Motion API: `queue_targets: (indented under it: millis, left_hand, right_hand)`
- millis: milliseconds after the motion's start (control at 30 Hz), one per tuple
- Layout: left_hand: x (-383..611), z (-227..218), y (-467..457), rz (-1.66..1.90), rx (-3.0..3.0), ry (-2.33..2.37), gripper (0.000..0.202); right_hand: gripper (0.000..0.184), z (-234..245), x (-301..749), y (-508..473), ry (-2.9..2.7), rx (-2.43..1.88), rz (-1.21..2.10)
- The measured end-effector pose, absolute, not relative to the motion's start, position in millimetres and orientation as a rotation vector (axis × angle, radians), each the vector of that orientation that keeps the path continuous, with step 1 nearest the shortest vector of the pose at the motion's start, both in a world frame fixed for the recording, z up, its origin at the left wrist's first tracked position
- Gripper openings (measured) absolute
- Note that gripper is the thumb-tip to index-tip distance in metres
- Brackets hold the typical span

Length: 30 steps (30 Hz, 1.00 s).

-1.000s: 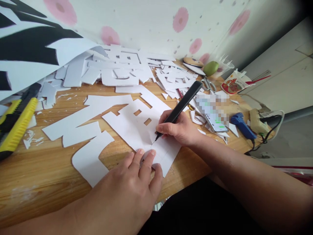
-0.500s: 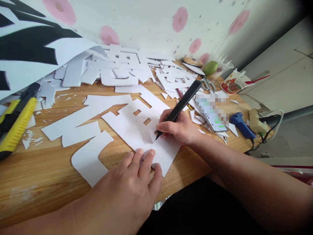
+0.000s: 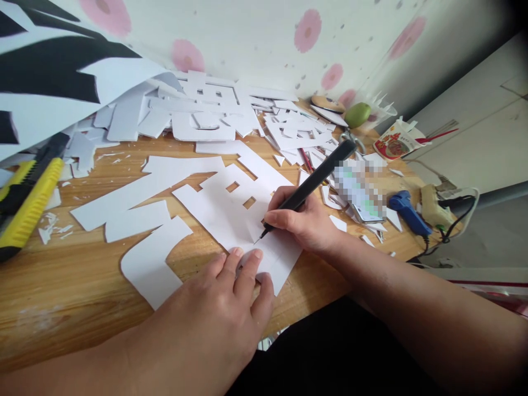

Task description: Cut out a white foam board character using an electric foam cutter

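Note:
My right hand [image 3: 297, 217] is closed around a slim black craft knife [image 3: 315, 176], pen-shaped, held at a slant. Its thin tip meets a white foam board piece [image 3: 214, 212] with small rectangular cutouts and faint lines. Just below the tip, my left hand [image 3: 231, 308] lies with fingers spread, pressing on the board's near edge. To the left are a curved white piece [image 3: 148, 267] and a long angled white piece [image 3: 136, 192], both flat on the wooden table [image 3: 74, 297].
White offcuts [image 3: 202, 113] pile up along the wall. A yellow-and-black utility knife [image 3: 33, 198] is at the left, beneath a black-and-white sheet [image 3: 49, 71]. On the right are a phone [image 3: 363, 201], scissors [image 3: 355, 142], a blue glue gun [image 3: 408, 212], a power strip [image 3: 433, 203] and a paper cup [image 3: 398, 144].
The craft knife's tip has moved slightly left and toward me across the board, and its handle leans lower to the right. My left hand stays in place.

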<state>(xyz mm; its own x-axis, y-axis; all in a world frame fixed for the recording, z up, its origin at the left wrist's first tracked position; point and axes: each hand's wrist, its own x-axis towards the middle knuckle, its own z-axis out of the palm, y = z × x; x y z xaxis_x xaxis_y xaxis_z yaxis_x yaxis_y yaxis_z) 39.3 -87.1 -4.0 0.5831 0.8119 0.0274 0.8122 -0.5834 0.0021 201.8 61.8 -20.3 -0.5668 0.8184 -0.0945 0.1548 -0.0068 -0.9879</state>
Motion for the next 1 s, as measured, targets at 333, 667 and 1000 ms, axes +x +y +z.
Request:
queue_targets:
  millis: [333, 667, 1000]
  left_hand:
    - [38, -26, -89, -0.290, -2.719, -1.334, 0.043]
    - [37, -33, -93, -0.330, -2.699, -1.334, 0.044]
    - [38, -9, -88, -0.092, -2.766, -1.418, 0.039]
  right_hand:
    - [0.027, -17, 200, 61, -1.777, -1.019, 1.590]
    - [0.023, -7, 191, 56, -1.916, -1.025, 1.498]
    - [0.025, -10, 191, 61, -1.828, -1.093, 1.500]
